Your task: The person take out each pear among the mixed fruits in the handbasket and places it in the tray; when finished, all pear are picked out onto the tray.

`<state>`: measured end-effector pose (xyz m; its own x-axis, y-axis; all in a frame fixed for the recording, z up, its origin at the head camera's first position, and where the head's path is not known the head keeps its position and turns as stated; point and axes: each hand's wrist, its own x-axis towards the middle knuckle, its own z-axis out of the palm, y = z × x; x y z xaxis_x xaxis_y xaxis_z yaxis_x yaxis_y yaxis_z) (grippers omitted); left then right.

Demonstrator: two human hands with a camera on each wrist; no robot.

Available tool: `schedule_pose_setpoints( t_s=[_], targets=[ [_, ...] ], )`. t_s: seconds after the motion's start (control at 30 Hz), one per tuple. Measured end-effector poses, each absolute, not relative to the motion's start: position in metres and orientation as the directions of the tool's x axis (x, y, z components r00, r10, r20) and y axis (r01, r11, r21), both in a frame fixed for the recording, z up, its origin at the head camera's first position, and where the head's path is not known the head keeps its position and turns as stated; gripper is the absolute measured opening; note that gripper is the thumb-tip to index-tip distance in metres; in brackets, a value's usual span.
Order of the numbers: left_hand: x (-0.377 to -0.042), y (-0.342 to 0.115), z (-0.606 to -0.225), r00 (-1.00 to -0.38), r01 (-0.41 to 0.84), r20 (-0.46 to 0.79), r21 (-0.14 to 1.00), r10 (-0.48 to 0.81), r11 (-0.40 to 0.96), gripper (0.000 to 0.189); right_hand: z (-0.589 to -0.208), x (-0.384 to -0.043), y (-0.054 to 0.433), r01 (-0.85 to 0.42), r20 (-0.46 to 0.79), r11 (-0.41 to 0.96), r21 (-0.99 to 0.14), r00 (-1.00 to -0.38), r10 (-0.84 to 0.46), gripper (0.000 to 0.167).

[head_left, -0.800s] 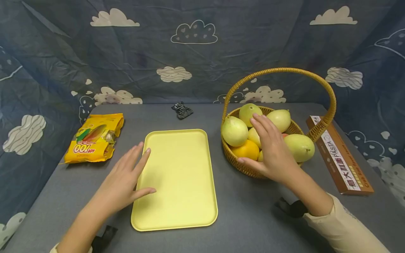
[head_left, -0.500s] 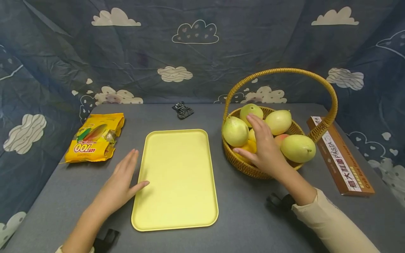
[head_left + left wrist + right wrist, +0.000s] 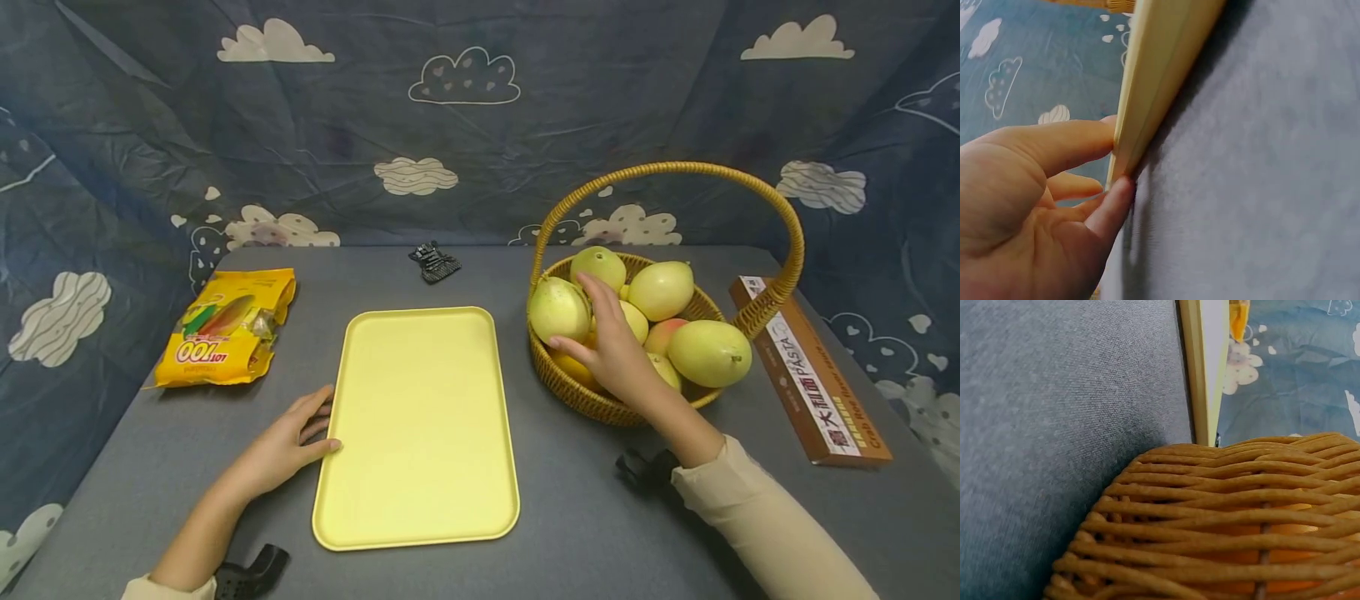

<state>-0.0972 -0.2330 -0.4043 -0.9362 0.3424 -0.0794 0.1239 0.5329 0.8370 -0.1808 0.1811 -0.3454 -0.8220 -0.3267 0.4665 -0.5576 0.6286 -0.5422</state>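
Observation:
In the head view my left hand (image 3: 288, 446) is at the left edge of the yellow tray (image 3: 420, 417). The left wrist view shows its thumb and fingers pinching the tray's rim (image 3: 1138, 100). My right hand (image 3: 618, 358) reaches into the wicker basket (image 3: 573, 400) on the right, its thumb and fingertips curved about a round yellow-green pear (image 3: 558, 312) at the basket's left side. Other pale green fruits, an orange fruit (image 3: 573, 367) and a reddish one (image 3: 663, 336) lie around it. The right wrist view shows only the basket's woven wall (image 3: 1222, 519), with this hand out of sight.
A yellow snack bag (image 3: 225, 329) lies at the left, and a small black crumpled thing (image 3: 435, 262) at the back. Beyond the basket, whose tall handle (image 3: 667, 169) arches over the fruit, a brown pasta box (image 3: 813, 383) lies on the right.
My left hand has lowered from over the tray to its left rim, the fingers curling in. The right hand has moved left over the fruit and come down around the pear.

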Motion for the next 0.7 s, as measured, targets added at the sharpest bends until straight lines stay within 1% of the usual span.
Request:
schedule_pose_setpoints(
  t_s=[0.07,0.13,0.33,0.53,0.6,0.7],
  targets=[
    [-0.098,-0.235,-0.409,-0.93,0.112,-0.067,0.885,0.362,0.452,0.076,-0.345,-0.182,0.18,-0.53,0.435,0.629,-0.568,-0.843,-0.318,0.085],
    [-0.099,-0.236,-0.411,-0.929,0.095,-0.065,0.91,0.364,0.405,0.075,-0.344,-0.185,0.18,-0.51,0.411,0.629,-0.587,-0.857,-0.311,0.083],
    [-0.1,-0.237,-0.411,-0.929,0.05,-0.083,0.937,0.36,0.345,0.074,-0.336,-0.191,0.18,-0.441,0.315,0.638,-0.631,-0.897,-0.309,0.077],
    [-0.1,-0.239,-0.413,-0.928,0.025,-0.089,0.954,0.362,0.299,0.073,-0.327,-0.193,0.181,-0.293,0.151,0.634,-0.716,-0.951,-0.27,0.081],
    [-0.101,-0.239,-0.414,-0.928,0.021,-0.092,0.955,0.361,0.295,0.074,-0.327,-0.193,0.181,-0.269,0.135,0.63,-0.729,-0.958,-0.252,0.082],
    [-0.102,-0.24,-0.415,-0.928,0.01,-0.099,0.957,0.358,0.291,0.074,-0.327,-0.189,0.18,-0.256,0.157,0.599,-0.759,-0.964,-0.212,0.081]
  ],
)
